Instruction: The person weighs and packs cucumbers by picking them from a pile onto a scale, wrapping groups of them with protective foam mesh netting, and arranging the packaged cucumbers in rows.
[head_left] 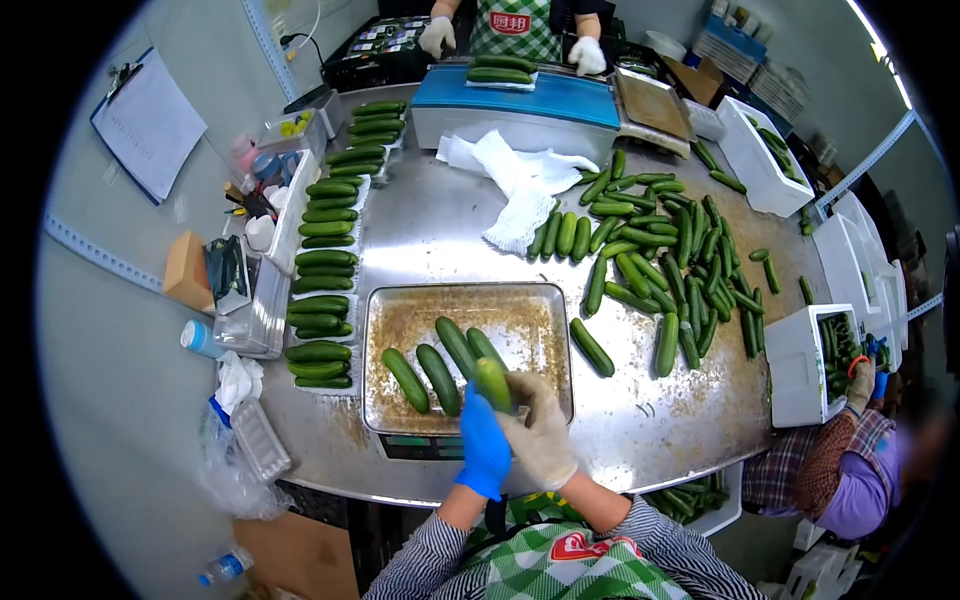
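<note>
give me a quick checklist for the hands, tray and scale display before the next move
1. Glossy green cucumber held: ok, between the blue-gloved left hand and the pale-gloved right hand.
2. A hand free: not ok, both are on that cucumber.
3. Space in the rust-stained rectangular metal tray: ok, bare metal shows beside four long green cucumbers.
4. Dark display strip at the tray's near edge readable: cannot tell, no figures can be made out.
5. Crumpled white sheeting off the tray: ok, it lies beyond the far rim.
</note>
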